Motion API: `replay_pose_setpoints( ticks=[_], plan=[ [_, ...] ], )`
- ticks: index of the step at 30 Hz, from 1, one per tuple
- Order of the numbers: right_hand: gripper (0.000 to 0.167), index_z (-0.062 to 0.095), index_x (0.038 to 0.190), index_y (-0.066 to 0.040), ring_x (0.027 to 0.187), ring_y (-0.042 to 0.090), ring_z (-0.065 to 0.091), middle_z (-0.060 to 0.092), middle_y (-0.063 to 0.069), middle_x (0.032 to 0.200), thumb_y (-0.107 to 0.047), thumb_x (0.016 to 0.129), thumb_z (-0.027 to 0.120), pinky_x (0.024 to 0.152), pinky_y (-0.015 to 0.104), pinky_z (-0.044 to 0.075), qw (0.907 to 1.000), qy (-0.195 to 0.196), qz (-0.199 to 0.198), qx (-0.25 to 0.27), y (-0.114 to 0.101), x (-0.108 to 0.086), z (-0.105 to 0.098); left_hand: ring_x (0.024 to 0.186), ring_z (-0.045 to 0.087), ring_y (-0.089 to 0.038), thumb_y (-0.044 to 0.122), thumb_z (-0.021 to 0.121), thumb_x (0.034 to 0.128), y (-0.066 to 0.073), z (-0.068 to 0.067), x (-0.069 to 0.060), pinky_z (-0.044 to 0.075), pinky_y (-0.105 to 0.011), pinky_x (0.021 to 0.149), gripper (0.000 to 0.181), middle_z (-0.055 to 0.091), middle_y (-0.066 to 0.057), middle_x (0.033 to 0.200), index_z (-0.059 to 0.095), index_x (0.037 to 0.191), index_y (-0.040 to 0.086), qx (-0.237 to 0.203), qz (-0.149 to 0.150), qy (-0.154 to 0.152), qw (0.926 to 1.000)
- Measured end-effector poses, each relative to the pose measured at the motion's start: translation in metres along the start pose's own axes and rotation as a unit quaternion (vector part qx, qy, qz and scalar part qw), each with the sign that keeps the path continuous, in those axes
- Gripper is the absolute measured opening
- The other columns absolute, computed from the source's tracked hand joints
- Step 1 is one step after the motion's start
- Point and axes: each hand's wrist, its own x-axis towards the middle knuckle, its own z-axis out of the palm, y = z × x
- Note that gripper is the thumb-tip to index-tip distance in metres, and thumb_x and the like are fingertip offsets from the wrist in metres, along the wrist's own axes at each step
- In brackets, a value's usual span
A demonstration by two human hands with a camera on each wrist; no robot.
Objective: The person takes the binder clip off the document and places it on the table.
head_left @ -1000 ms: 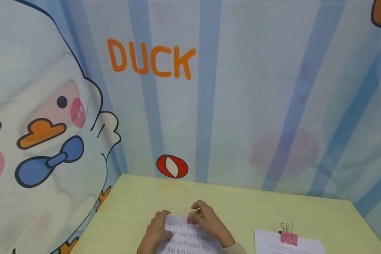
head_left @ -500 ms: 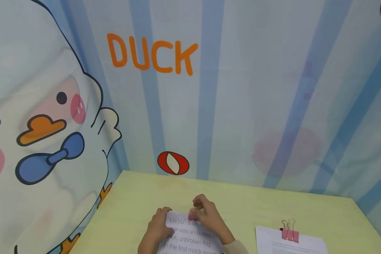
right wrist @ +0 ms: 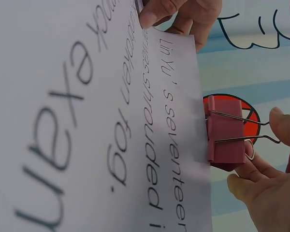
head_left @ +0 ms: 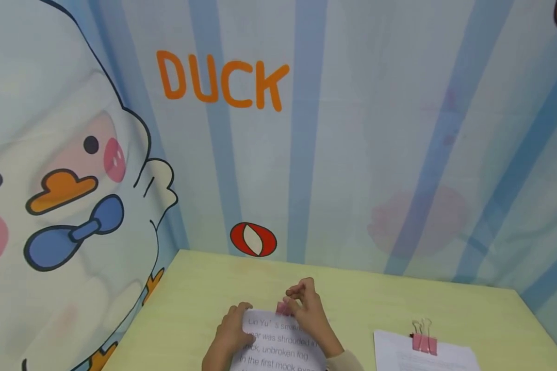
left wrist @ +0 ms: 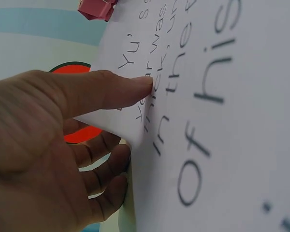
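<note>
My left hand pinches the left edge of a printed sheet of white paper. In the left wrist view, the thumb presses on the text and the fingers lie behind the sheet. At the paper's top edge, my right hand holds a pink binder clip by its wire handles, thumb on one side and fingers on the other. The clip's mouth faces the edge and lies beside it, with no text covered; whether it still touches the paper I cannot tell. How many sheets there are is unclear.
To the right on the pale yellow table, a second stack of paper carries another pink binder clip on its top edge. A cartoon-printed curtain hangs behind and to the left of the table.
My right hand has drawn the binder clip up and away from the printed lines to the paper's top edge. The left hand keeps its grip on the paper. The view shifted slightly.
</note>
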Motion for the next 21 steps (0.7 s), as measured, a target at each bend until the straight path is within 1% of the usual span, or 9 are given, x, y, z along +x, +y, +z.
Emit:
replay_pose_setpoints(
  ticks=[3, 6, 8, 10, 13, 15, 18, 21],
  plan=[
    [0.033, 0.034, 0.106, 0.001, 0.096, 0.033, 0.068, 0.063, 0.023, 0.107, 0.004, 0.095, 0.064, 0.103, 0.057, 0.046, 0.9997, 0.020, 0.007, 0.013, -0.003, 0.000, -0.001, 0.102, 0.059, -0.038, -0.006, 0.085, 0.0617, 0.000, 0.000, -0.001, 0.048, -0.061, 0.094, 0.074, 0.059, -0.016, 0.116, 0.059, 0.130, 0.004, -0.004, -0.001, -0.001, 1.0000],
    [0.032, 0.033, 0.106, 0.001, 0.098, 0.033, 0.068, 0.062, 0.025, 0.109, 0.003, 0.096, 0.064, 0.105, 0.058, 0.044, 0.9995, 0.019, 0.020, 0.015, -0.006, 0.000, -0.002, 0.102, 0.059, -0.038, -0.005, 0.085, 0.0623, -0.001, 0.000, -0.002, 0.049, -0.061, 0.094, 0.074, 0.059, -0.016, 0.116, 0.059, 0.131, 0.003, -0.003, -0.004, -0.001, 1.0000],
    [0.032, 0.033, 0.107, 0.001, 0.099, 0.034, 0.068, 0.063, 0.026, 0.109, 0.002, 0.097, 0.063, 0.103, 0.058, 0.045, 0.9994, 0.013, 0.029, 0.012, -0.007, -0.001, -0.007, 0.102, 0.059, -0.039, -0.005, 0.085, 0.0625, 0.000, 0.002, -0.002, 0.049, -0.061, 0.094, 0.075, 0.059, -0.017, 0.116, 0.059, 0.132, 0.003, -0.003, -0.001, -0.003, 1.0000],
    [0.031, 0.035, 0.111, 0.001, 0.101, 0.035, 0.068, 0.064, 0.025, 0.109, -0.001, 0.098, 0.062, 0.100, 0.055, 0.049, 0.9990, 0.003, 0.043, 0.005, -0.007, -0.001, -0.011, 0.101, 0.060, -0.039, -0.004, 0.085, 0.0629, 0.001, 0.003, -0.003, 0.050, -0.060, 0.093, 0.075, 0.059, -0.018, 0.115, 0.058, 0.133, 0.002, -0.003, 0.002, -0.005, 1.0000],
    [0.033, 0.037, 0.122, 0.002, 0.102, 0.038, 0.069, 0.067, 0.024, 0.108, -0.008, 0.101, 0.060, 0.091, 0.046, 0.055, 0.9975, -0.016, 0.068, 0.007, -0.006, -0.001, -0.016, 0.097, 0.060, -0.036, -0.003, 0.085, 0.0635, 0.000, 0.004, -0.003, 0.051, -0.059, 0.091, 0.076, 0.059, -0.017, 0.112, 0.058, 0.134, 0.001, -0.005, 0.007, -0.004, 1.0000],
    [0.037, 0.038, 0.130, 0.003, 0.102, 0.039, 0.069, 0.068, 0.024, 0.109, -0.012, 0.103, 0.059, 0.088, 0.042, 0.057, 0.9956, -0.031, 0.088, 0.015, -0.006, 0.000, -0.018, 0.094, 0.059, -0.034, -0.003, 0.085, 0.0646, -0.002, 0.003, -0.004, 0.052, -0.057, 0.088, 0.076, 0.058, -0.016, 0.110, 0.057, 0.135, 0.000, -0.001, 0.009, -0.006, 0.9999],
    [0.044, 0.037, 0.137, 0.006, 0.101, 0.038, 0.069, 0.068, 0.027, 0.110, -0.015, 0.104, 0.058, 0.089, 0.041, 0.057, 0.9933, -0.046, 0.102, 0.029, -0.006, 0.000, -0.021, 0.092, 0.059, -0.033, -0.004, 0.085, 0.0653, -0.004, 0.002, -0.004, 0.053, -0.057, 0.086, 0.076, 0.057, -0.018, 0.109, 0.057, 0.135, -0.002, 0.003, 0.016, -0.009, 0.9998],
    [0.047, 0.037, 0.140, 0.007, 0.100, 0.034, 0.070, 0.069, 0.026, 0.111, -0.016, 0.104, 0.058, 0.090, 0.045, 0.055, 0.9930, -0.050, 0.104, 0.028, -0.007, 0.001, -0.025, 0.094, 0.060, -0.035, -0.003, 0.085, 0.0656, -0.004, 0.001, -0.003, 0.052, -0.058, 0.087, 0.077, 0.057, -0.019, 0.111, 0.055, 0.137, -0.002, 0.004, 0.017, -0.014, 0.9997]
  ],
)
